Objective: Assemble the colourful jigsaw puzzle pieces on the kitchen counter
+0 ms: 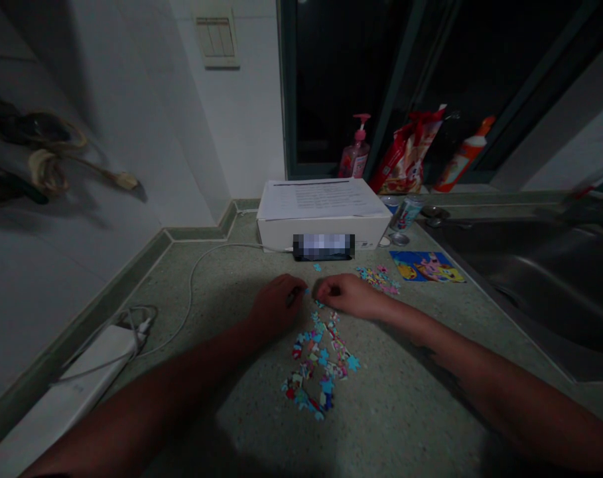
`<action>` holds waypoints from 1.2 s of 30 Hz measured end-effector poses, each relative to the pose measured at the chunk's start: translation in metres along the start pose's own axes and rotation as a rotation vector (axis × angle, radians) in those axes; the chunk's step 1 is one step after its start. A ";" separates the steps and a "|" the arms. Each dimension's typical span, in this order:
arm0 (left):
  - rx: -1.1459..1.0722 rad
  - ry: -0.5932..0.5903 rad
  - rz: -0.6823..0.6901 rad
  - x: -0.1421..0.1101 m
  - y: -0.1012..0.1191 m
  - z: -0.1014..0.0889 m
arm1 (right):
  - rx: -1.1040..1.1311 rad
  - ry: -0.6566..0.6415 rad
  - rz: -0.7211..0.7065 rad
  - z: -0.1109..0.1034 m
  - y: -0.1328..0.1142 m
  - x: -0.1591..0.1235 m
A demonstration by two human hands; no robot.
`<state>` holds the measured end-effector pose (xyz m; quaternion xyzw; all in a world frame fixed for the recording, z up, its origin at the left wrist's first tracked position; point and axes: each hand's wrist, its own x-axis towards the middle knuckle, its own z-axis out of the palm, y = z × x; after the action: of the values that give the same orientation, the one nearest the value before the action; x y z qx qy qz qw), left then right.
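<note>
My left hand [280, 299] is pinched closed, with a small blue jigsaw piece [306, 291] at its fingertips. Facing it across a narrow gap, my right hand [343, 294] has its thumb and fingers pressed together low over the counter; whatever it grips is hidden. Just under the right fingertips lies another blue piece [319, 304]. Nearer to me spreads a loose cluster of jigsaw pieces [324, 358], mostly blue, red and white. A second pile of pieces [379, 279], pink and yellow, sits beyond my right wrist. One single blue piece [317, 267] rests by the phone.
A phone [324, 248] on a cable leans against a white box [281, 232] with printed paper on top. A colourful cartoon picture card [427, 267] lies beside the sink [544, 279]. At left is a white power strip [97, 362]. A can [406, 212] stands behind.
</note>
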<state>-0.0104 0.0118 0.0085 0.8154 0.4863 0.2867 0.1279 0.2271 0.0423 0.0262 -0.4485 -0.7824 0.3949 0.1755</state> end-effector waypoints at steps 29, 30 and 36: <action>0.083 -0.035 -0.006 0.004 0.003 0.000 | -0.625 0.314 -0.272 0.018 0.016 0.001; 0.078 -0.038 -0.003 0.004 0.003 -0.001 | -0.626 0.305 -0.280 0.019 0.018 0.002; 0.070 -0.059 0.011 0.004 0.002 0.000 | -0.603 0.275 -0.342 0.016 0.017 -0.001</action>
<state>-0.0078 0.0144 0.0108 0.8302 0.4875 0.2460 0.1121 0.2264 0.0390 0.0031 -0.3917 -0.8963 0.0478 0.2024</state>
